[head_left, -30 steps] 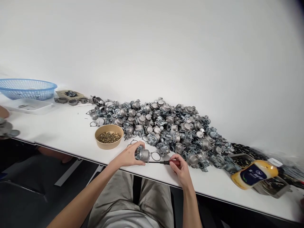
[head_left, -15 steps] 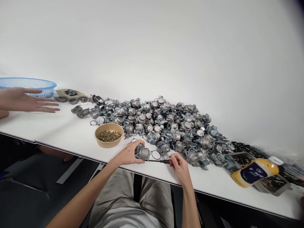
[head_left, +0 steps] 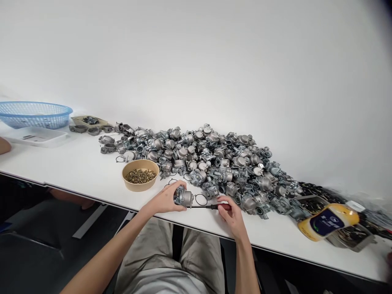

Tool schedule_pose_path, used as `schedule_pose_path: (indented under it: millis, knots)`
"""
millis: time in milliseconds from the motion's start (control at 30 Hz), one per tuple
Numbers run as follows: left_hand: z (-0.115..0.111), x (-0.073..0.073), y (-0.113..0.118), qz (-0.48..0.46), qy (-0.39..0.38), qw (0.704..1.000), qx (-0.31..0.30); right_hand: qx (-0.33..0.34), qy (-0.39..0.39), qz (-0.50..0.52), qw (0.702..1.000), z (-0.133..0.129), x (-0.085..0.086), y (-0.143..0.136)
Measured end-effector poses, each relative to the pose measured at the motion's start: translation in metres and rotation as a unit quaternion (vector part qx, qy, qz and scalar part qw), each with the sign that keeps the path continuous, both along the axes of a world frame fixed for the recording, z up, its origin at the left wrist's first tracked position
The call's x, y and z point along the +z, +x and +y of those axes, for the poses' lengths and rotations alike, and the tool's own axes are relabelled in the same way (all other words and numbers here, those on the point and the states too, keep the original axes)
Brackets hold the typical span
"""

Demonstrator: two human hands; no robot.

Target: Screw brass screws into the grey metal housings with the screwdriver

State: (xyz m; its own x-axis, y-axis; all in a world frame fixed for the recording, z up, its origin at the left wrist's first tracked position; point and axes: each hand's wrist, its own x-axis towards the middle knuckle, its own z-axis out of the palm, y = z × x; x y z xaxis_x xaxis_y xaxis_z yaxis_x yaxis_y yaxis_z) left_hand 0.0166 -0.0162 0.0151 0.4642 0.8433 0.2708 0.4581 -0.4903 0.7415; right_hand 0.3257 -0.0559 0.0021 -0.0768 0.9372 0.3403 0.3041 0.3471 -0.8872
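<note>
Two hands: my left hand [head_left: 167,201] grips a metal part [head_left: 186,198], likely against turning; my right hand [head_left: 232,213] curls round a screwdriver [head_left: 213,207] levelled at it. Bits bowl [head_left: 140,187] just beyond left fingers.

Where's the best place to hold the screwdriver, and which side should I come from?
Hold the screwdriver by its thick red handle, coming from the right, where the right hand is. Its slim dark shaft points left toward the metal part in the left hand, so that end leaves little room; the handle likely gives the surer grip.
</note>
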Motion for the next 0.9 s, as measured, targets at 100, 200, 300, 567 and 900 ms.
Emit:
schedule_pose_path:
  millis: [100, 200, 300, 567, 900]
  knots:
    - [0.0007, -0.0011, 0.0001, 0.001, 0.005, 1.000, 0.001, 0.012, -0.031, 0.010, 0.999, 0.0004, -0.0015, 0.0017]
    - [0.0017, -0.0024, -0.0002, -0.002, 0.005, 1.000, 0.001, -0.026, -0.030, -0.008, 0.999, 0.0015, -0.0031, 0.0015]
    - [0.0024, -0.0037, 0.0000, -0.014, 0.004, 1.000, -0.001, -0.002, -0.026, 0.003, 1.000, 0.0022, -0.0049, 0.0023]
    - [0.0016, -0.0035, 0.0013, -0.016, -0.010, 1.000, -0.002, -0.027, -0.019, -0.014, 0.999, 0.0040, -0.0081, 0.0041]
    - [0.0041, -0.0039, 0.0008, -0.018, -0.011, 1.000, -0.001, -0.020, -0.026, -0.006, 0.999, 0.0035, -0.0087, 0.0038]
